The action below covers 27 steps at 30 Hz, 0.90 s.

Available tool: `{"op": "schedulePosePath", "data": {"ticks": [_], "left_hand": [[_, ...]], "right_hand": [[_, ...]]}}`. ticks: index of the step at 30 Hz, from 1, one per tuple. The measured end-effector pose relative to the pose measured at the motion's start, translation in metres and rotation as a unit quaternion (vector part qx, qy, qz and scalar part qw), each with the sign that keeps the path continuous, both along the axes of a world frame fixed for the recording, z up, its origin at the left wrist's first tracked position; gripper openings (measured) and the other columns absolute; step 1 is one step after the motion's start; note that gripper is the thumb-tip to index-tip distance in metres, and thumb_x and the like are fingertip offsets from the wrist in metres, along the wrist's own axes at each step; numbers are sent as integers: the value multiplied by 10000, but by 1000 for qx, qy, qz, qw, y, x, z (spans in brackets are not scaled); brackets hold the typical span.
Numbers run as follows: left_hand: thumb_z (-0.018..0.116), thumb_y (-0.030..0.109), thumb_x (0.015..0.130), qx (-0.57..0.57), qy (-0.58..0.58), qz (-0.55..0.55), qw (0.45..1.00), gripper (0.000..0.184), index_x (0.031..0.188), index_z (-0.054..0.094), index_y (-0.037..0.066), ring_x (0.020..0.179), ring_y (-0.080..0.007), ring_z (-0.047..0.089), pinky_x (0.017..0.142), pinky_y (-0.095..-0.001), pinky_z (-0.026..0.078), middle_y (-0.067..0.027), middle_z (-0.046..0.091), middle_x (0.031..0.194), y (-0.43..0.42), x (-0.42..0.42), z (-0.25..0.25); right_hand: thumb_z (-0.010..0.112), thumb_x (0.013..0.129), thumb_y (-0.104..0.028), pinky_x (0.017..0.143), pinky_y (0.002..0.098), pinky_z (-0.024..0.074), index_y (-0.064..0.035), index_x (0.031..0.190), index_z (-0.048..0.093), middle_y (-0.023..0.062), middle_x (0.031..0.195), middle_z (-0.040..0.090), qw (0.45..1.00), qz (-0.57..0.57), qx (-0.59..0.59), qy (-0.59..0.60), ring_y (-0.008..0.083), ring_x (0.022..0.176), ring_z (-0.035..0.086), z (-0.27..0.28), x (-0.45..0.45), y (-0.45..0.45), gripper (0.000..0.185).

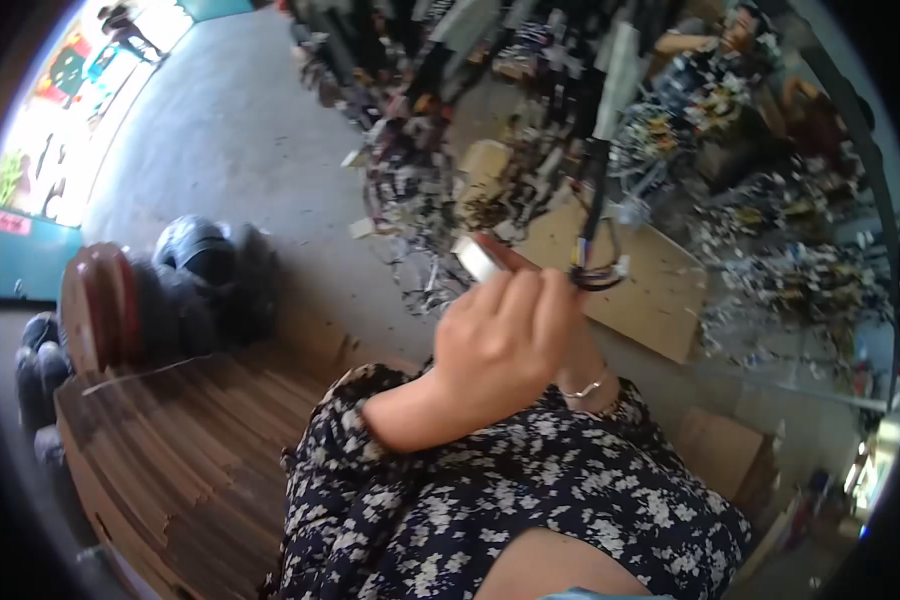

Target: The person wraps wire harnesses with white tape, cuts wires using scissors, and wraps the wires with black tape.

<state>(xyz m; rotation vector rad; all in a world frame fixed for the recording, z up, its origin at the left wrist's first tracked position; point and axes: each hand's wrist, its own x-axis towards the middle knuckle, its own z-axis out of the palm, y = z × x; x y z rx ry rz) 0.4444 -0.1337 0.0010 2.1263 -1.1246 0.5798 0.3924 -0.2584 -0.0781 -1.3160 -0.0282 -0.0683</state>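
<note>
Floral garment (510,490), left fingers (518,303) gripping white roll (478,260), right fingers obscured, hold unclear, floor (240,130) beyond cardboard (190,440) edge

1. Roll (479,260): white on its outer face.
2. Cable (595,185): black, pale grey-white farther up.
3. Wire ends (600,283): mostly dark, with touches of yellow and blue-violet.
4. Garment (530,475): very dark navy or black, scattered with cream-white flowers.
5. Bracelet (586,387): silvery.
6. Flat board (650,290): tan.
7. Cardboard stack (205,450): brown, streaked lighter and darker.
8. Round discs (88,310): reddish brown.
9. Floor (240,120): blue-grey, dark-flecked.
10. Lower panel (25,262): teal.
</note>
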Motion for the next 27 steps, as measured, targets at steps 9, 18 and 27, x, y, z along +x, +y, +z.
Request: {"op": "schedulePosePath", "data": {"ticks": [9,18,27], "left_hand": [[472,31,1008,-279,437,-68,852,343,1310,326,-43,663,-116,584,552,-216,436,-144,652,881,34,-10,4],[628,-48,908,-303,541,42,783,482,1316,375,3,599,-69,588,439,-172,454,-91,506,1016,41,18,23],[642,-45,882,-246,454,90,852,88,966,630,-24,563,-66,506,483,-225,397,-59,589,809,39,30,5]], "right_hand": [[676,920,-115,837,294,581,6,1401,421,114,1114,645,910,53,403,83,178,960,672,14,56,5,557],[748,878,-221,867,259,547,6,1357,460,69,1162,632,962,53,254,84,130,1022,650,37,56,-8,604],[643,950,-126,855,220,537,-25,1369,468,35,1136,631,951,102,271,109,83,1016,636,22,55,-7,465]]}}
